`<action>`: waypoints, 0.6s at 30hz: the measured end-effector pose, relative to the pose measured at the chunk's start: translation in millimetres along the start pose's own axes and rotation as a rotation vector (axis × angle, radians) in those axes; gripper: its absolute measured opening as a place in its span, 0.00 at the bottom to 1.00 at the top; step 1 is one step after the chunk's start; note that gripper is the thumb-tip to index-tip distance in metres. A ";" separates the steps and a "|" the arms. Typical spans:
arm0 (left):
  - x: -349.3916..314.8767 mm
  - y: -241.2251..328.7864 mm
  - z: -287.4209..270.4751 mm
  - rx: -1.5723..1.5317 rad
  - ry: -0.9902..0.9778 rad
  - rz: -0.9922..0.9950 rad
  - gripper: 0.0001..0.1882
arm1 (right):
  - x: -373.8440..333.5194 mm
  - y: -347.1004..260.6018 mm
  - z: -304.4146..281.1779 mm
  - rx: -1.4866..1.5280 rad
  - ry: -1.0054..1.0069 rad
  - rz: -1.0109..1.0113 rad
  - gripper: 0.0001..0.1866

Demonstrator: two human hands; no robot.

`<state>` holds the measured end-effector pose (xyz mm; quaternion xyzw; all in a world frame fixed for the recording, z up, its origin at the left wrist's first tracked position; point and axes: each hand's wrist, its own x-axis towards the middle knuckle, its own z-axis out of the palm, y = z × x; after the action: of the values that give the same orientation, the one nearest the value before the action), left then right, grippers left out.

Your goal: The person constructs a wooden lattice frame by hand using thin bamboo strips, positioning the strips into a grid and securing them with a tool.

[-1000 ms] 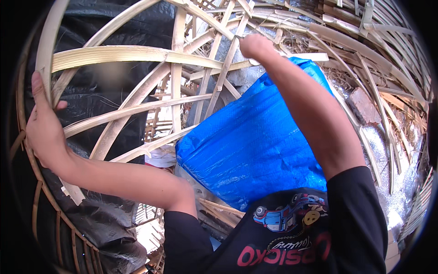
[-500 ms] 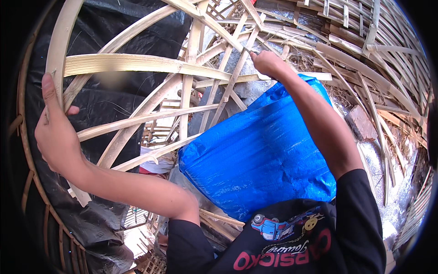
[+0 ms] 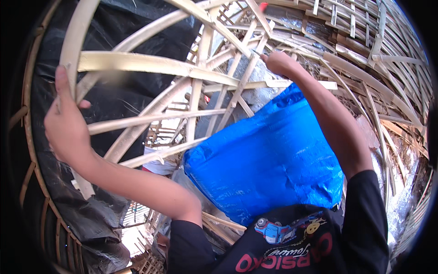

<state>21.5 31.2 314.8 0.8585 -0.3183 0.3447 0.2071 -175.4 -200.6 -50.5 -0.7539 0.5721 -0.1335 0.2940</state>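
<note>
A lattice of pale split-bamboo strips crosses the upper left, several strips overlapping at angles. My left hand (image 3: 68,123) is closed round the wide upright bamboo strip (image 3: 78,39) at the lattice's left edge. Its thumb lies along the strip's face, and a fingertip shows past the other edge. At the far side, my right hand (image 3: 279,63) is closed beside the crossing of several strips. A thin dark point sticks out from its fingers; the rest is covered, so its kind is unclear. Over my lap lies a blue plastic sheet (image 3: 264,155), below the lattice.
Black plastic sheeting (image 3: 132,86) hangs behind the lattice on the left, beside a curved bamboo pole (image 3: 29,137). Woven bamboo (image 3: 397,41) rises at the far right. Loose strips and shavings lie on the ground to the right, near a silvery sheet (image 3: 404,201).
The whole view has shifted slightly, so the lattice and both hands appear further right. Both hands keep their closed grip. A small red thing now shows at the top edge.
</note>
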 end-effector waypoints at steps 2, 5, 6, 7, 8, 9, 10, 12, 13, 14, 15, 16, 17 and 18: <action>-4.2 -2.4 -6.8 0.021 -0.027 -0.030 0.47 | -3.5 -14.1 -14.0 0.325 -0.027 0.067 0.40; -15.2 -2.3 -9.9 0.012 -0.017 -0.101 0.46 | -58.9 -42.0 -33.1 0.782 -0.029 0.211 0.40; -15.9 -4.9 -9.9 0.001 -0.030 -0.093 0.46 | -69.1 -49.6 -26.5 0.865 -0.017 0.192 0.39; -17.8 -1.9 -12.7 -0.012 -0.027 -0.093 0.46 | -79.8 -54.2 -26.1 0.946 0.004 0.175 0.38; -20.6 -0.8 -13.7 -0.015 -0.018 -0.088 0.46 | -93.2 -69.6 -25.6 0.979 -0.008 0.169 0.37; -23.0 1.1 -13.7 -0.024 -0.013 -0.083 0.46 | -103.0 -84.1 -28.1 1.009 -0.016 0.167 0.36; -25.2 2.3 -13.6 -0.031 -0.016 -0.083 0.46 | -102.8 -90.5 -21.7 1.067 0.030 0.084 0.35; -28.8 0.4 -13.8 -0.055 -0.004 -0.089 0.46 | -111.5 -118.5 -22.1 1.201 0.145 -0.060 0.33; -32.0 2.1 -15.6 -0.052 -0.001 -0.093 0.46 | -113.5 -128.5 -23.8 1.225 0.223 -0.153 0.32; -35.9 4.6 -17.6 -0.073 0.010 -0.095 0.46 | -117.1 -137.2 -25.6 1.209 0.269 -0.170 0.32; -39.3 6.3 -19.0 -0.094 0.022 -0.097 0.47 | -121.0 -145.8 -27.3 1.191 0.316 -0.185 0.32; -42.2 8.4 -20.6 -0.090 0.024 -0.100 0.47 | -122.1 -151.1 -23.8 1.133 0.380 -0.160 0.33; -44.5 10.6 -21.7 -0.113 0.033 -0.090 0.46 | -122.2 -153.5 -19.4 1.074 0.445 -0.134 0.34; -46.0 12.5 -22.8 -0.138 0.042 -0.078 0.46 | -112.4 -149.9 -9.9 1.007 0.374 -0.082 0.35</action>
<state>-23.3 54.0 298.7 0.8466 -0.3029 0.3317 0.2856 -98.0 -71.8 61.9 -0.5049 0.4499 -0.5346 0.5068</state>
